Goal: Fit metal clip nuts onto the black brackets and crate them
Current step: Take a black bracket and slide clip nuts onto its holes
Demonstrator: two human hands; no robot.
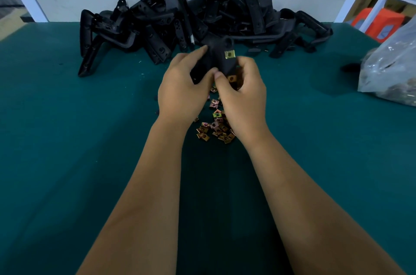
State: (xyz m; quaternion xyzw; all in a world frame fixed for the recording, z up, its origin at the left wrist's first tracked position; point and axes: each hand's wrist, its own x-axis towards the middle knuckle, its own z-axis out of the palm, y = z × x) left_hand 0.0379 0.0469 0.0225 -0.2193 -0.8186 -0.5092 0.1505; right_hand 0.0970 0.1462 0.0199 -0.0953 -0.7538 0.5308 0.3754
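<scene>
Both my hands hold one black bracket (219, 54) above the green table. My left hand (181, 87) grips its left side, thumb on the lower edge. My right hand (242, 92) grips its right side, thumb pressed against the bracket's lower part. A brass-coloured clip nut (230, 54) sits fitted on the bracket's upper right edge. A second clip nut (231, 78) shows at the bracket's lower end, partly hidden by my right fingers. Several loose clip nuts (215, 127) lie scattered on the table under my wrists.
A big heap of black brackets (180, 15) is piled at the back of the green table (67, 139) against the white wall. A clear plastic bag (391, 72) with small parts lies at the right edge. Orange stools (380, 23) stand beyond the table.
</scene>
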